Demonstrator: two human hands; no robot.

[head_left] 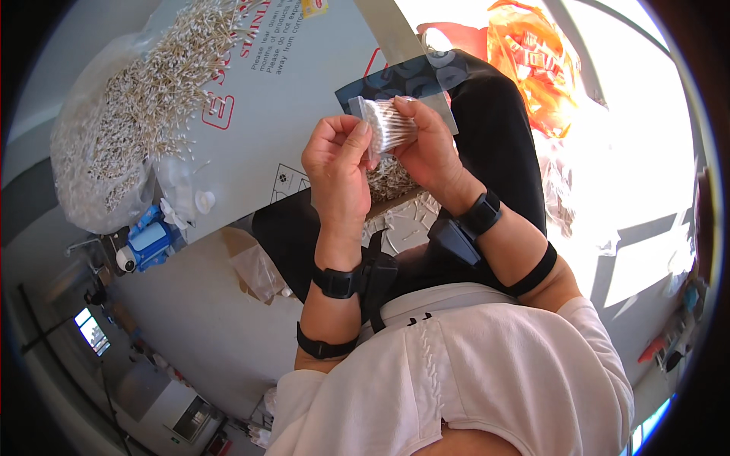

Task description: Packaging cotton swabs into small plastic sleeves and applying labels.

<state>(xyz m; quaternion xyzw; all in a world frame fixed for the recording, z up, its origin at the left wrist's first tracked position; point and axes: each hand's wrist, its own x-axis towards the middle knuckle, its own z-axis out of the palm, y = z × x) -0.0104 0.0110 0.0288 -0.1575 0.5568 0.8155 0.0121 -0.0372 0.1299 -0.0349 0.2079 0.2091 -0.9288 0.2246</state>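
A small clear plastic pack of cotton swabs [391,125] is held up between my hands, over the near edge of the grey printed table surface [304,99]. My left hand [338,159] pinches the pack's left edge, with thumb and fingers closed on the clear plastic there. Around the right end wraps my right hand [433,152], its thumb on top. Inside, the swabs lie side by side, white tips toward the left. Below my hands are loose swabs [389,181], partly hidden by my wrists.
A large heap of loose swabs [171,83] spills from a clear bag at the left. Near the table's left corner is a blue and white object [148,242]. A dark translucent sheet [414,74] lies beyond my hands. An orange bag [536,68] sits at the far right.
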